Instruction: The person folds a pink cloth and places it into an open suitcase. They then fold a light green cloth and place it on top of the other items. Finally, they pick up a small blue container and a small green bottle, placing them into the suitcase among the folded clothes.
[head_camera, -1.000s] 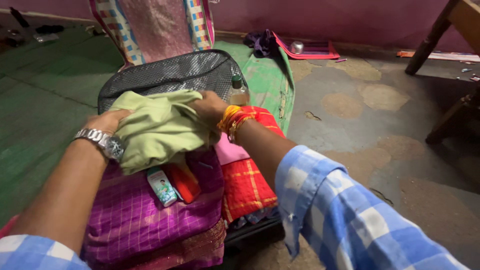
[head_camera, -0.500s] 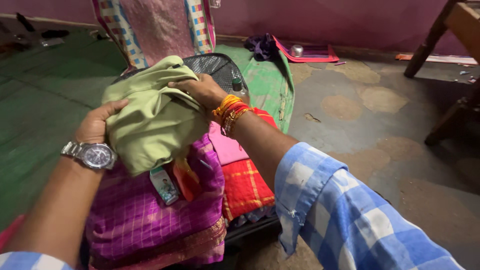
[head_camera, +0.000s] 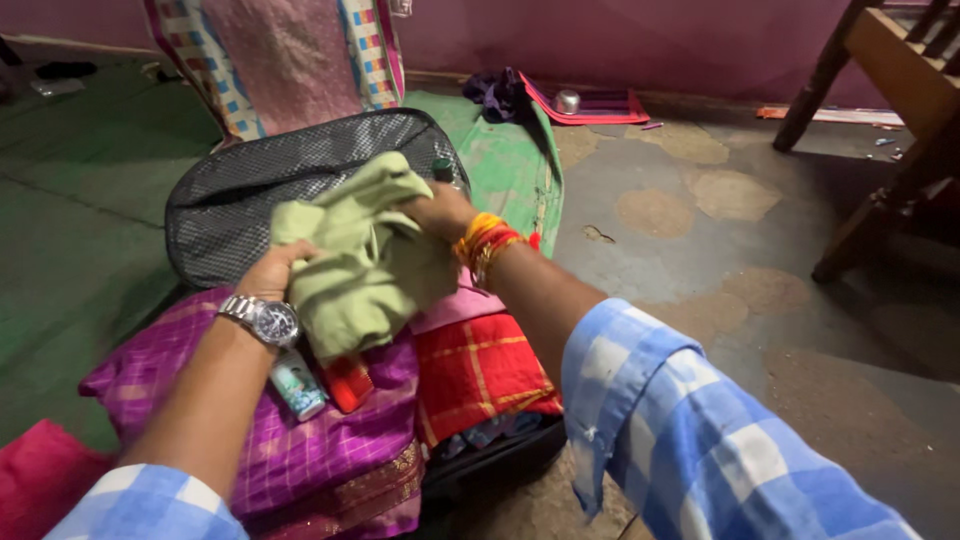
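Both my hands grip a crumpled light green cloth (head_camera: 365, 265) above an open suitcase. My left hand (head_camera: 272, 272), with a metal watch on its wrist, holds the cloth's lower left part. My right hand (head_camera: 438, 210), with orange and red bangles, grips its upper right edge. Under the cloth lie a purple checked fabric (head_camera: 300, 430), a red checked fabric (head_camera: 478, 365), a pink cloth (head_camera: 455, 308), a small white and green tube (head_camera: 297, 385) and a red pouch (head_camera: 348, 382). The suitcase's grey mesh lid (head_camera: 240, 195) stands open behind them.
A green mat (head_camera: 80, 220) covers the floor on the left. A patterned bag (head_camera: 290, 60) leans at the back. A wooden chair (head_camera: 890, 110) stands at the right on a bare cement floor (head_camera: 720, 260). A steel bowl (head_camera: 568, 100) and dark cloth (head_camera: 495, 90) lie by the wall.
The green cloth was lifted, then lowered and bunched smaller between my hands. My left hand moved right and closer to the right hand. The mesh lid shows more again.
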